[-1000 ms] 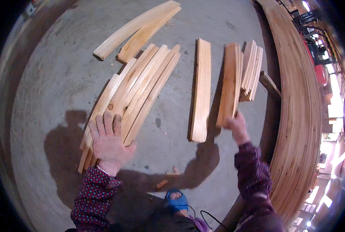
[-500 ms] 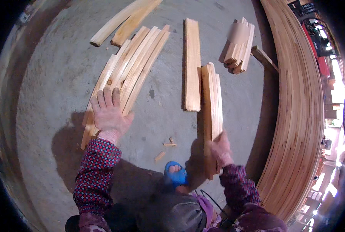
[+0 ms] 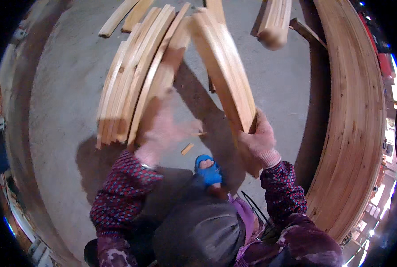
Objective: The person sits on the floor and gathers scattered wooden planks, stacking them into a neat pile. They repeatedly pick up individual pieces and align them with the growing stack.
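Note:
My right hand (image 3: 261, 135), in a pale pink glove, is closed round the near part of a small bundle of wooden boards (image 3: 223, 58). The bundle is raised off the floor and tilted, its far end leaning left. My left hand (image 3: 165, 129), gloved too and smeared by motion, has its thumb stretched out sideways and appears open. It hovers by the near end of the rightmost boards of a row of wooden boards (image 3: 134, 66) lying side by side on the floor. Whether it touches them I cannot tell.
Another board (image 3: 215, 11) lies partly hidden behind the raised bundle. Two boards (image 3: 117, 18) lie at the far left, and a stack of short boards (image 3: 275, 18) at the far right. A long, high pile of boards (image 3: 352, 124) lines the right side. Wood scraps (image 3: 187, 148) lie near my blue sandal (image 3: 208, 170).
My right hand has lifted the bundle from the floor and swung its far end left. My left hand has come off the top of the row and moved right. The view has shifted.

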{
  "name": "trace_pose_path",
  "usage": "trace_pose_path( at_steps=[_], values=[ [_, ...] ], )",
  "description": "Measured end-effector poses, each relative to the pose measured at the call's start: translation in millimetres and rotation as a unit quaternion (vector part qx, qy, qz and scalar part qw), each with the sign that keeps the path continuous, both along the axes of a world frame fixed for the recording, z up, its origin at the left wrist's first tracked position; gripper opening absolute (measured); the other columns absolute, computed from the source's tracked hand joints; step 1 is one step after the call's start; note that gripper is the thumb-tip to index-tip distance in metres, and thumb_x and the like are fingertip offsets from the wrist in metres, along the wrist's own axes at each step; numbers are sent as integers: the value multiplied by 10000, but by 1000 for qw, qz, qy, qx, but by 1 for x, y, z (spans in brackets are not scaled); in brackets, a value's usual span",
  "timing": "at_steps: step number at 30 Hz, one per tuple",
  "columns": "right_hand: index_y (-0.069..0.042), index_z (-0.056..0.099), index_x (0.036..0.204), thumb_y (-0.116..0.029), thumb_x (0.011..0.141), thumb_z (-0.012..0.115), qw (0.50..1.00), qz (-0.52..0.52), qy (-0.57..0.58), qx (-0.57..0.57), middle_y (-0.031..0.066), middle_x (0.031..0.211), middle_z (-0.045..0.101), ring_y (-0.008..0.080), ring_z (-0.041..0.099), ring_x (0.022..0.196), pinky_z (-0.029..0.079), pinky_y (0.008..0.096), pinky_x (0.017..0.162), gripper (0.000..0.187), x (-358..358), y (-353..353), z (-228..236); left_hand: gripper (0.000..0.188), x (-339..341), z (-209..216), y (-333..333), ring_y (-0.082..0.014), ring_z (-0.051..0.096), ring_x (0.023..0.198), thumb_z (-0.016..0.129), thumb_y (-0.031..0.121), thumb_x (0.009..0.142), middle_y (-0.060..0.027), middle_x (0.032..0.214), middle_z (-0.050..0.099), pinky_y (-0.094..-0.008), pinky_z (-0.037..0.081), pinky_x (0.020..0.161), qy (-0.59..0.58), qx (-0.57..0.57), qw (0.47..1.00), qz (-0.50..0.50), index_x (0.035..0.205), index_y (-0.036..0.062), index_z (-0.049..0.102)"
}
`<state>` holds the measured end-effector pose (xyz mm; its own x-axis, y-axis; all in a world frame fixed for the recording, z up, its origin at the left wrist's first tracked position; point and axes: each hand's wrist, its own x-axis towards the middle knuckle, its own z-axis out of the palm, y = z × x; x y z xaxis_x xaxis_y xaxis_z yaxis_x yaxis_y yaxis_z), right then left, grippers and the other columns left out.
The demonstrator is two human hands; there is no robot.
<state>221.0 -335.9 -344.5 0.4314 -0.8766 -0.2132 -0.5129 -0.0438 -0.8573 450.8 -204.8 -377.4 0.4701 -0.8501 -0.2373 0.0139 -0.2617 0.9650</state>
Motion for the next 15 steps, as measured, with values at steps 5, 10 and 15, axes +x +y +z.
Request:
trace_pose_path(
  at_steps=[5, 10, 15],
  values=[
    [-45, 549, 1319, -117, 802, 664, 907, 233, 114, -332, 148, 1217, 636, 320, 626, 1137, 522, 412, 954, 535, 58, 21, 35, 732, -28, 4, -15, -277, 490, 1332, 681, 422, 956, -105, 1428, 512, -422, 375, 1157, 457, -218, 850, 142, 1520, 81, 361],
    [-23, 575, 1149, -184, 833, 566, 817, 268, 126, -496, 107, 1036, 575, 262, 579, 984, 477, 406, 930, 355, 130, 43, 46, 660, 16, -31, 20, -273, 501, 1309, 537, 503, 1014, -128, 1414, 509, -426, 383, 1148, 342, -265, 856, 283, 1486, 70, 379],
    [-12, 576, 1139, -206, 830, 574, 823, 264, 57, -500, 105, 1007, 551, 267, 557, 965, 465, 422, 915, 365, 158, 61, 45, 470, 48, -44, 44, -328, 510, 1273, 615, 198, 1021, -196, 1424, 472, -467, 436, 1091, -190, -235, 913, 274, 1409, 24, 414]
  ],
)
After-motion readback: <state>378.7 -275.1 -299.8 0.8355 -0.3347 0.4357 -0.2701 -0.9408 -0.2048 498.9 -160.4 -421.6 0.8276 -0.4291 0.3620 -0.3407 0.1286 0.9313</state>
